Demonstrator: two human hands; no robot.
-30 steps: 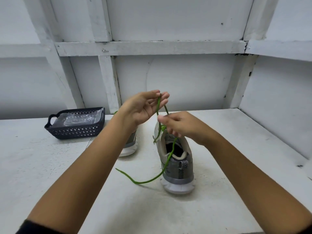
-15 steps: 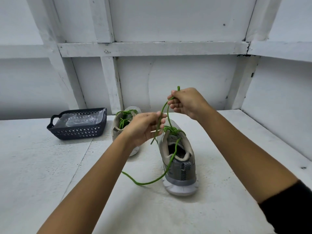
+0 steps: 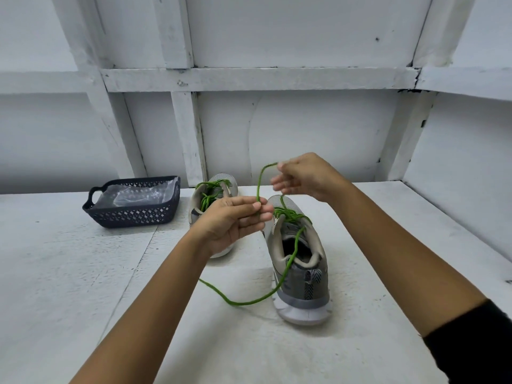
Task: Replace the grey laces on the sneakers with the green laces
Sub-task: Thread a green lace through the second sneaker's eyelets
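Note:
Two grey sneakers stand on the white table, heels toward me. The near sneaker (image 3: 302,275) carries a green lace (image 3: 288,267) whose loose end trails over the heel collar and curves left across the table. My left hand (image 3: 232,223) pinches one strand of this lace just left of the shoe's tongue. Above the shoe's toe, my right hand (image 3: 302,176) pinches the same strand at the top of a raised loop, its lower fingers spread. The far sneaker (image 3: 213,195), partly hidden behind my left hand, has green laces bunched at its top.
A dark plastic basket (image 3: 130,214) with a clear plastic bag inside sits at the back left of the table. A white panelled wall with beams closes the back and the right side.
My right hand has come down and moved right, its lower fingers opening. My left hand stays beside the tongue, still pinching the strand. The trailing lace end has not moved.

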